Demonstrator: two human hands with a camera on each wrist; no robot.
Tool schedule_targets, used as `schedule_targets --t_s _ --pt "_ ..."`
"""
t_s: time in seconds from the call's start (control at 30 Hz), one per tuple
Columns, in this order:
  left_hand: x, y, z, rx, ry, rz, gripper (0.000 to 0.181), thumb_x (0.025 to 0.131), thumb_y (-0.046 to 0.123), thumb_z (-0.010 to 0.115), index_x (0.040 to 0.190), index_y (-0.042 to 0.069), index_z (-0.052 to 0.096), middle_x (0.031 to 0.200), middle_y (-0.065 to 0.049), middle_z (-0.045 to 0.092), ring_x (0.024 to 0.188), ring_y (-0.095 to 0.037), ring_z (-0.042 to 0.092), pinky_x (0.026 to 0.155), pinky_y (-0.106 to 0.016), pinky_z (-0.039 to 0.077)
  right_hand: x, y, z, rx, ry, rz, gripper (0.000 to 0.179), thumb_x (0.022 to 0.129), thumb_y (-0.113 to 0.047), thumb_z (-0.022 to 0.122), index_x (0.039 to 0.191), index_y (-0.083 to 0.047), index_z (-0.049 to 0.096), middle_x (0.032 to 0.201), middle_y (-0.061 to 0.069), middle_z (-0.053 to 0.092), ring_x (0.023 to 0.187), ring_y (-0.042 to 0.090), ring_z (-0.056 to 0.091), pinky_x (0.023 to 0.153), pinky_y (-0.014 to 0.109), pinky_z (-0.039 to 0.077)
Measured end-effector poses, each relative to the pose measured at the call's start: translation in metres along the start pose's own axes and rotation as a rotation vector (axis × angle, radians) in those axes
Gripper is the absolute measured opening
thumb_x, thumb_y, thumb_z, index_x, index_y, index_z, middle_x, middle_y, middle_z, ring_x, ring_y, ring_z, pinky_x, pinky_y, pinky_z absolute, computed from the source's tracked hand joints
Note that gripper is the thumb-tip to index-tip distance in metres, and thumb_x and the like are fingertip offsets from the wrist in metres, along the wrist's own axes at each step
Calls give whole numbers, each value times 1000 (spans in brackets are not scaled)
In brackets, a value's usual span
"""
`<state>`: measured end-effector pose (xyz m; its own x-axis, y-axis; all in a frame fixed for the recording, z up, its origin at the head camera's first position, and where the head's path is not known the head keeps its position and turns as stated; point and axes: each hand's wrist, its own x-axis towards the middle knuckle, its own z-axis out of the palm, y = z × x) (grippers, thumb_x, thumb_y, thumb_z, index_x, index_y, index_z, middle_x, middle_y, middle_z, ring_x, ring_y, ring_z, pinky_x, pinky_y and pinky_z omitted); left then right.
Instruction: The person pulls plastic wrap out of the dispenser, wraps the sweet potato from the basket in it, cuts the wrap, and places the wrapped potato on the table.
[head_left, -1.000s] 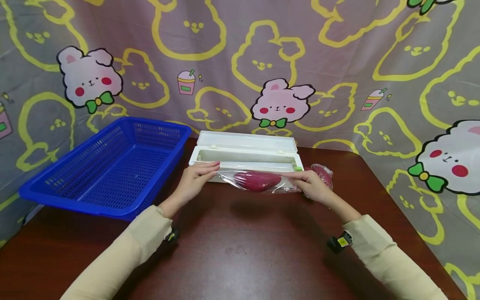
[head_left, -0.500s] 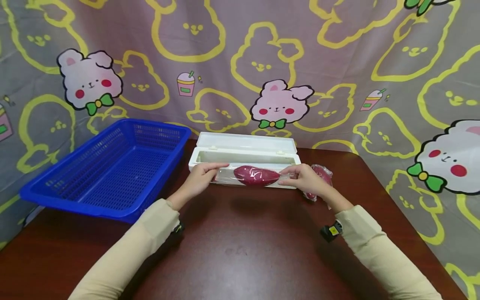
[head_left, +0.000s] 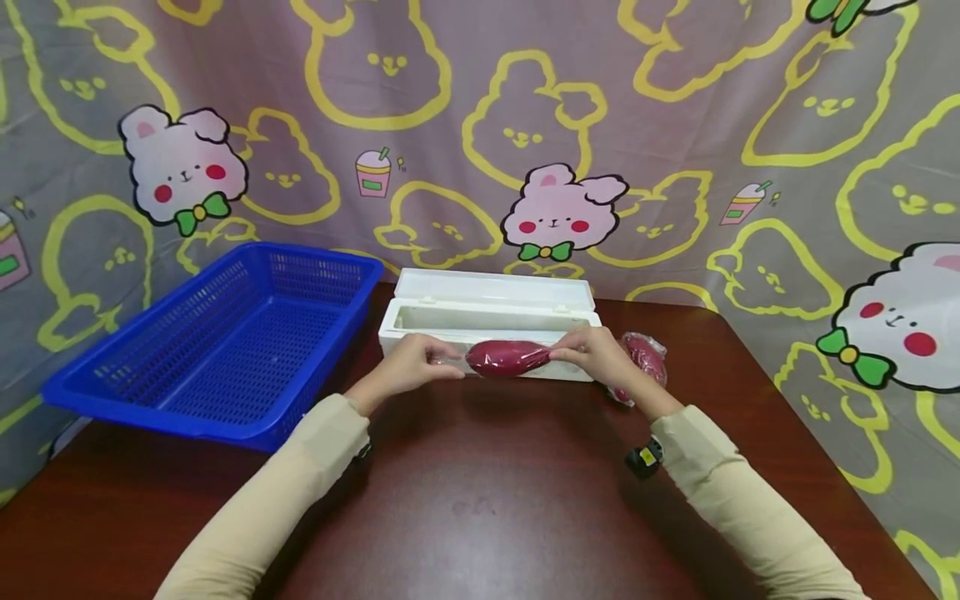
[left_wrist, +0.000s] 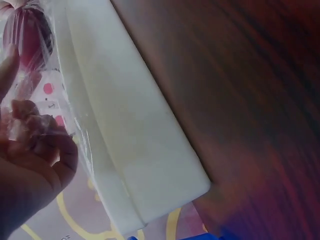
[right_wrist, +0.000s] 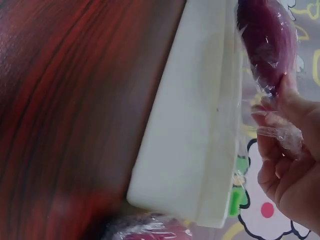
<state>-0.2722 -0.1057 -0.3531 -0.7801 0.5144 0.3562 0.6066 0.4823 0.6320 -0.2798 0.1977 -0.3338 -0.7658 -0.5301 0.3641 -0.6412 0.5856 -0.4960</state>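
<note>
A smooth, tapered red-purple sweet potato (head_left: 506,358) hangs in clear cling film in front of the long white dispenser box (right_wrist: 175,125). My right hand (head_left: 596,358) pinches the gathered film right at its right tip; in the right wrist view, loose film (right_wrist: 290,140) is bunched among the fingers. On the other side, my left hand (head_left: 412,364) has its fingers curled round the film's other end, with the thumb raised apart from them. The left wrist view shows film stretching from the sweet potato (left_wrist: 31,37) down to those fingers (left_wrist: 37,122).
A second film-wrapped red-purple bundle (head_left: 647,358) lies right of the dispenser, behind my right forearm. The dispenser's lid (head_left: 495,289) stands raised at the back. At left is a blue slotted basket (head_left: 157,417). A patterned curtain (head_left: 450,100) hangs behind the dark wooden table (head_left: 480,508).
Both hands have drawn inward toward the sweet potato. The film, spread wide between the hands earlier, is now gathered tight at its right end.
</note>
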Motion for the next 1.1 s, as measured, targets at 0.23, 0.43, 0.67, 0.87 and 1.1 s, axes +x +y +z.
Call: schedule_targets --t_s 0.23,0.43,0.67,0.87,1.1 --pt "6 -8 6 77 -97 6 9 78 12 68 75 4 72 72 0 66 67 -9 55 65 -27 44 -2 5 11 21 -49 16 11 76 -6 68 84 1 72 79 10 67 59 6 47 50 21 38" --pt "11 -7 10 150 -141 -48 10 76 14 69 72 5 72 69 2 66 66 -8 54 64 -25 43 -3 9 19 -95 -51 7 6 72 -13 73 69 -8 72 69 0 67 55 3 43 50 23 38" --pt "11 -1 20 307 -130 -86 9 75 16 71 68 10 72 63 6 62 60 -8 48 58 -26 41 -7 13 27 -320 -72 -57 19 73 -18 73 57 -13 65 50 -10 50 46 5 39 43 25 35" --pt "9 -1 32 500 -80 -112 10 71 23 74 65 15 72 66 5 64 61 -12 55 52 -28 43 -9 15 34 -373 -90 -150 23 73 -13 73 54 -12 60 53 -10 50 49 8 40 47 27 37" --pt "9 3 35 564 -102 -137 8 75 22 71 71 16 73 70 1 62 67 -15 54 53 -30 44 -10 16 36 -369 -93 -152 23 75 -13 71 54 -11 61 50 -9 49 48 8 39 47 28 38"
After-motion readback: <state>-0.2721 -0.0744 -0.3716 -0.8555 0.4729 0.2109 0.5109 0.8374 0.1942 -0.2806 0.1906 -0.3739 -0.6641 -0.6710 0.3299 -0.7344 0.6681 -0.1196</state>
